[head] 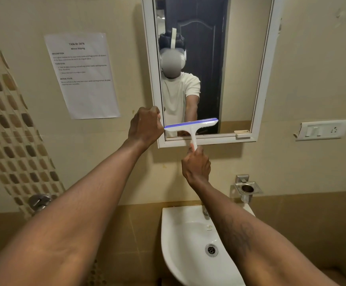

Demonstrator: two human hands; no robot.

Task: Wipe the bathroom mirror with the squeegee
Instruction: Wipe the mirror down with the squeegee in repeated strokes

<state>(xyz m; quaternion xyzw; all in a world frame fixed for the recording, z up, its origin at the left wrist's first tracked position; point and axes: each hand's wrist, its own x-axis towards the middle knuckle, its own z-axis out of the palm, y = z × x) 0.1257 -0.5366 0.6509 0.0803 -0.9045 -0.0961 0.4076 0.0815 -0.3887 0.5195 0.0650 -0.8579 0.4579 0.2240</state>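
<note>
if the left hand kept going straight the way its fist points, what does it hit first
Most likely the mirror's white frame: the left hand, closed in a fist, is right at the lower-left edge, though whether it touches is unclear.

The right hand (195,167) grips the white squeegee (191,127) by its handle, blade against the mirror (240,69) near its bottom edge. The left hand (145,125) is fisted at the mirror's lower left corner.

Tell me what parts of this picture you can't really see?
- Mirror: its top is cut off by the picture's upper edge.
- Paper on the wall: small print too tiny to read.
- Squeegee handle end: hidden inside the right hand.
- Left hand: a closed fist at the mirror frame; what it grips, if anything, is hidden.
- Tap: mostly behind the right arm.
</note>
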